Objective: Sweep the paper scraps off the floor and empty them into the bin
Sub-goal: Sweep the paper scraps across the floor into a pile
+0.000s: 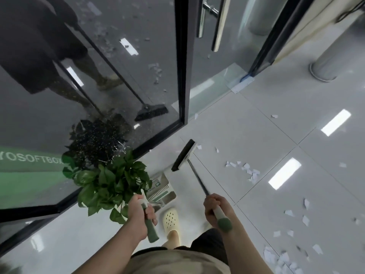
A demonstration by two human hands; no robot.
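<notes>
- Floor (276, 115): pale glossy tiles with ceiling lights mirrored in them; it carries every scrap still to be gathered.
- Glass wall (88, 76): dark, framed in black, to the person's left; it reflects the person, the broom and some scraps.
- Plant (110, 182): leafy green, standing against the glass just beside the dustpan.
- Scraps (247, 171): white paper bits in three loose groups: one cluster just right of the broom head, a scatter further right, a denser heap at the lower right near the person's feet. A few stray pieces lie near the door frame. None seem to be in the pan yet.
- Broom (183, 155): long dark shaft, dark bristle strip resting on the floor between pan and nearest cluster.
- Dustpan (161, 186): upright long-handled type, mouth on the floor left of the broom head.
- Shoe (170, 218): cream clog, just behind the pan.
- Right hand (214, 207): grip clamped round the broom shaft near its green end cap.
- Left hand (141, 211): grip clamped round the green dustpan handle.
- Bin: not in view.
- Judgement: sweeping looks barely begun. Best to reach the bristles past the nearest cluster, draw short low strokes toward the pan mouth, keep the pan lip flat on the tile, and avoid flicking the light paper.
</notes>
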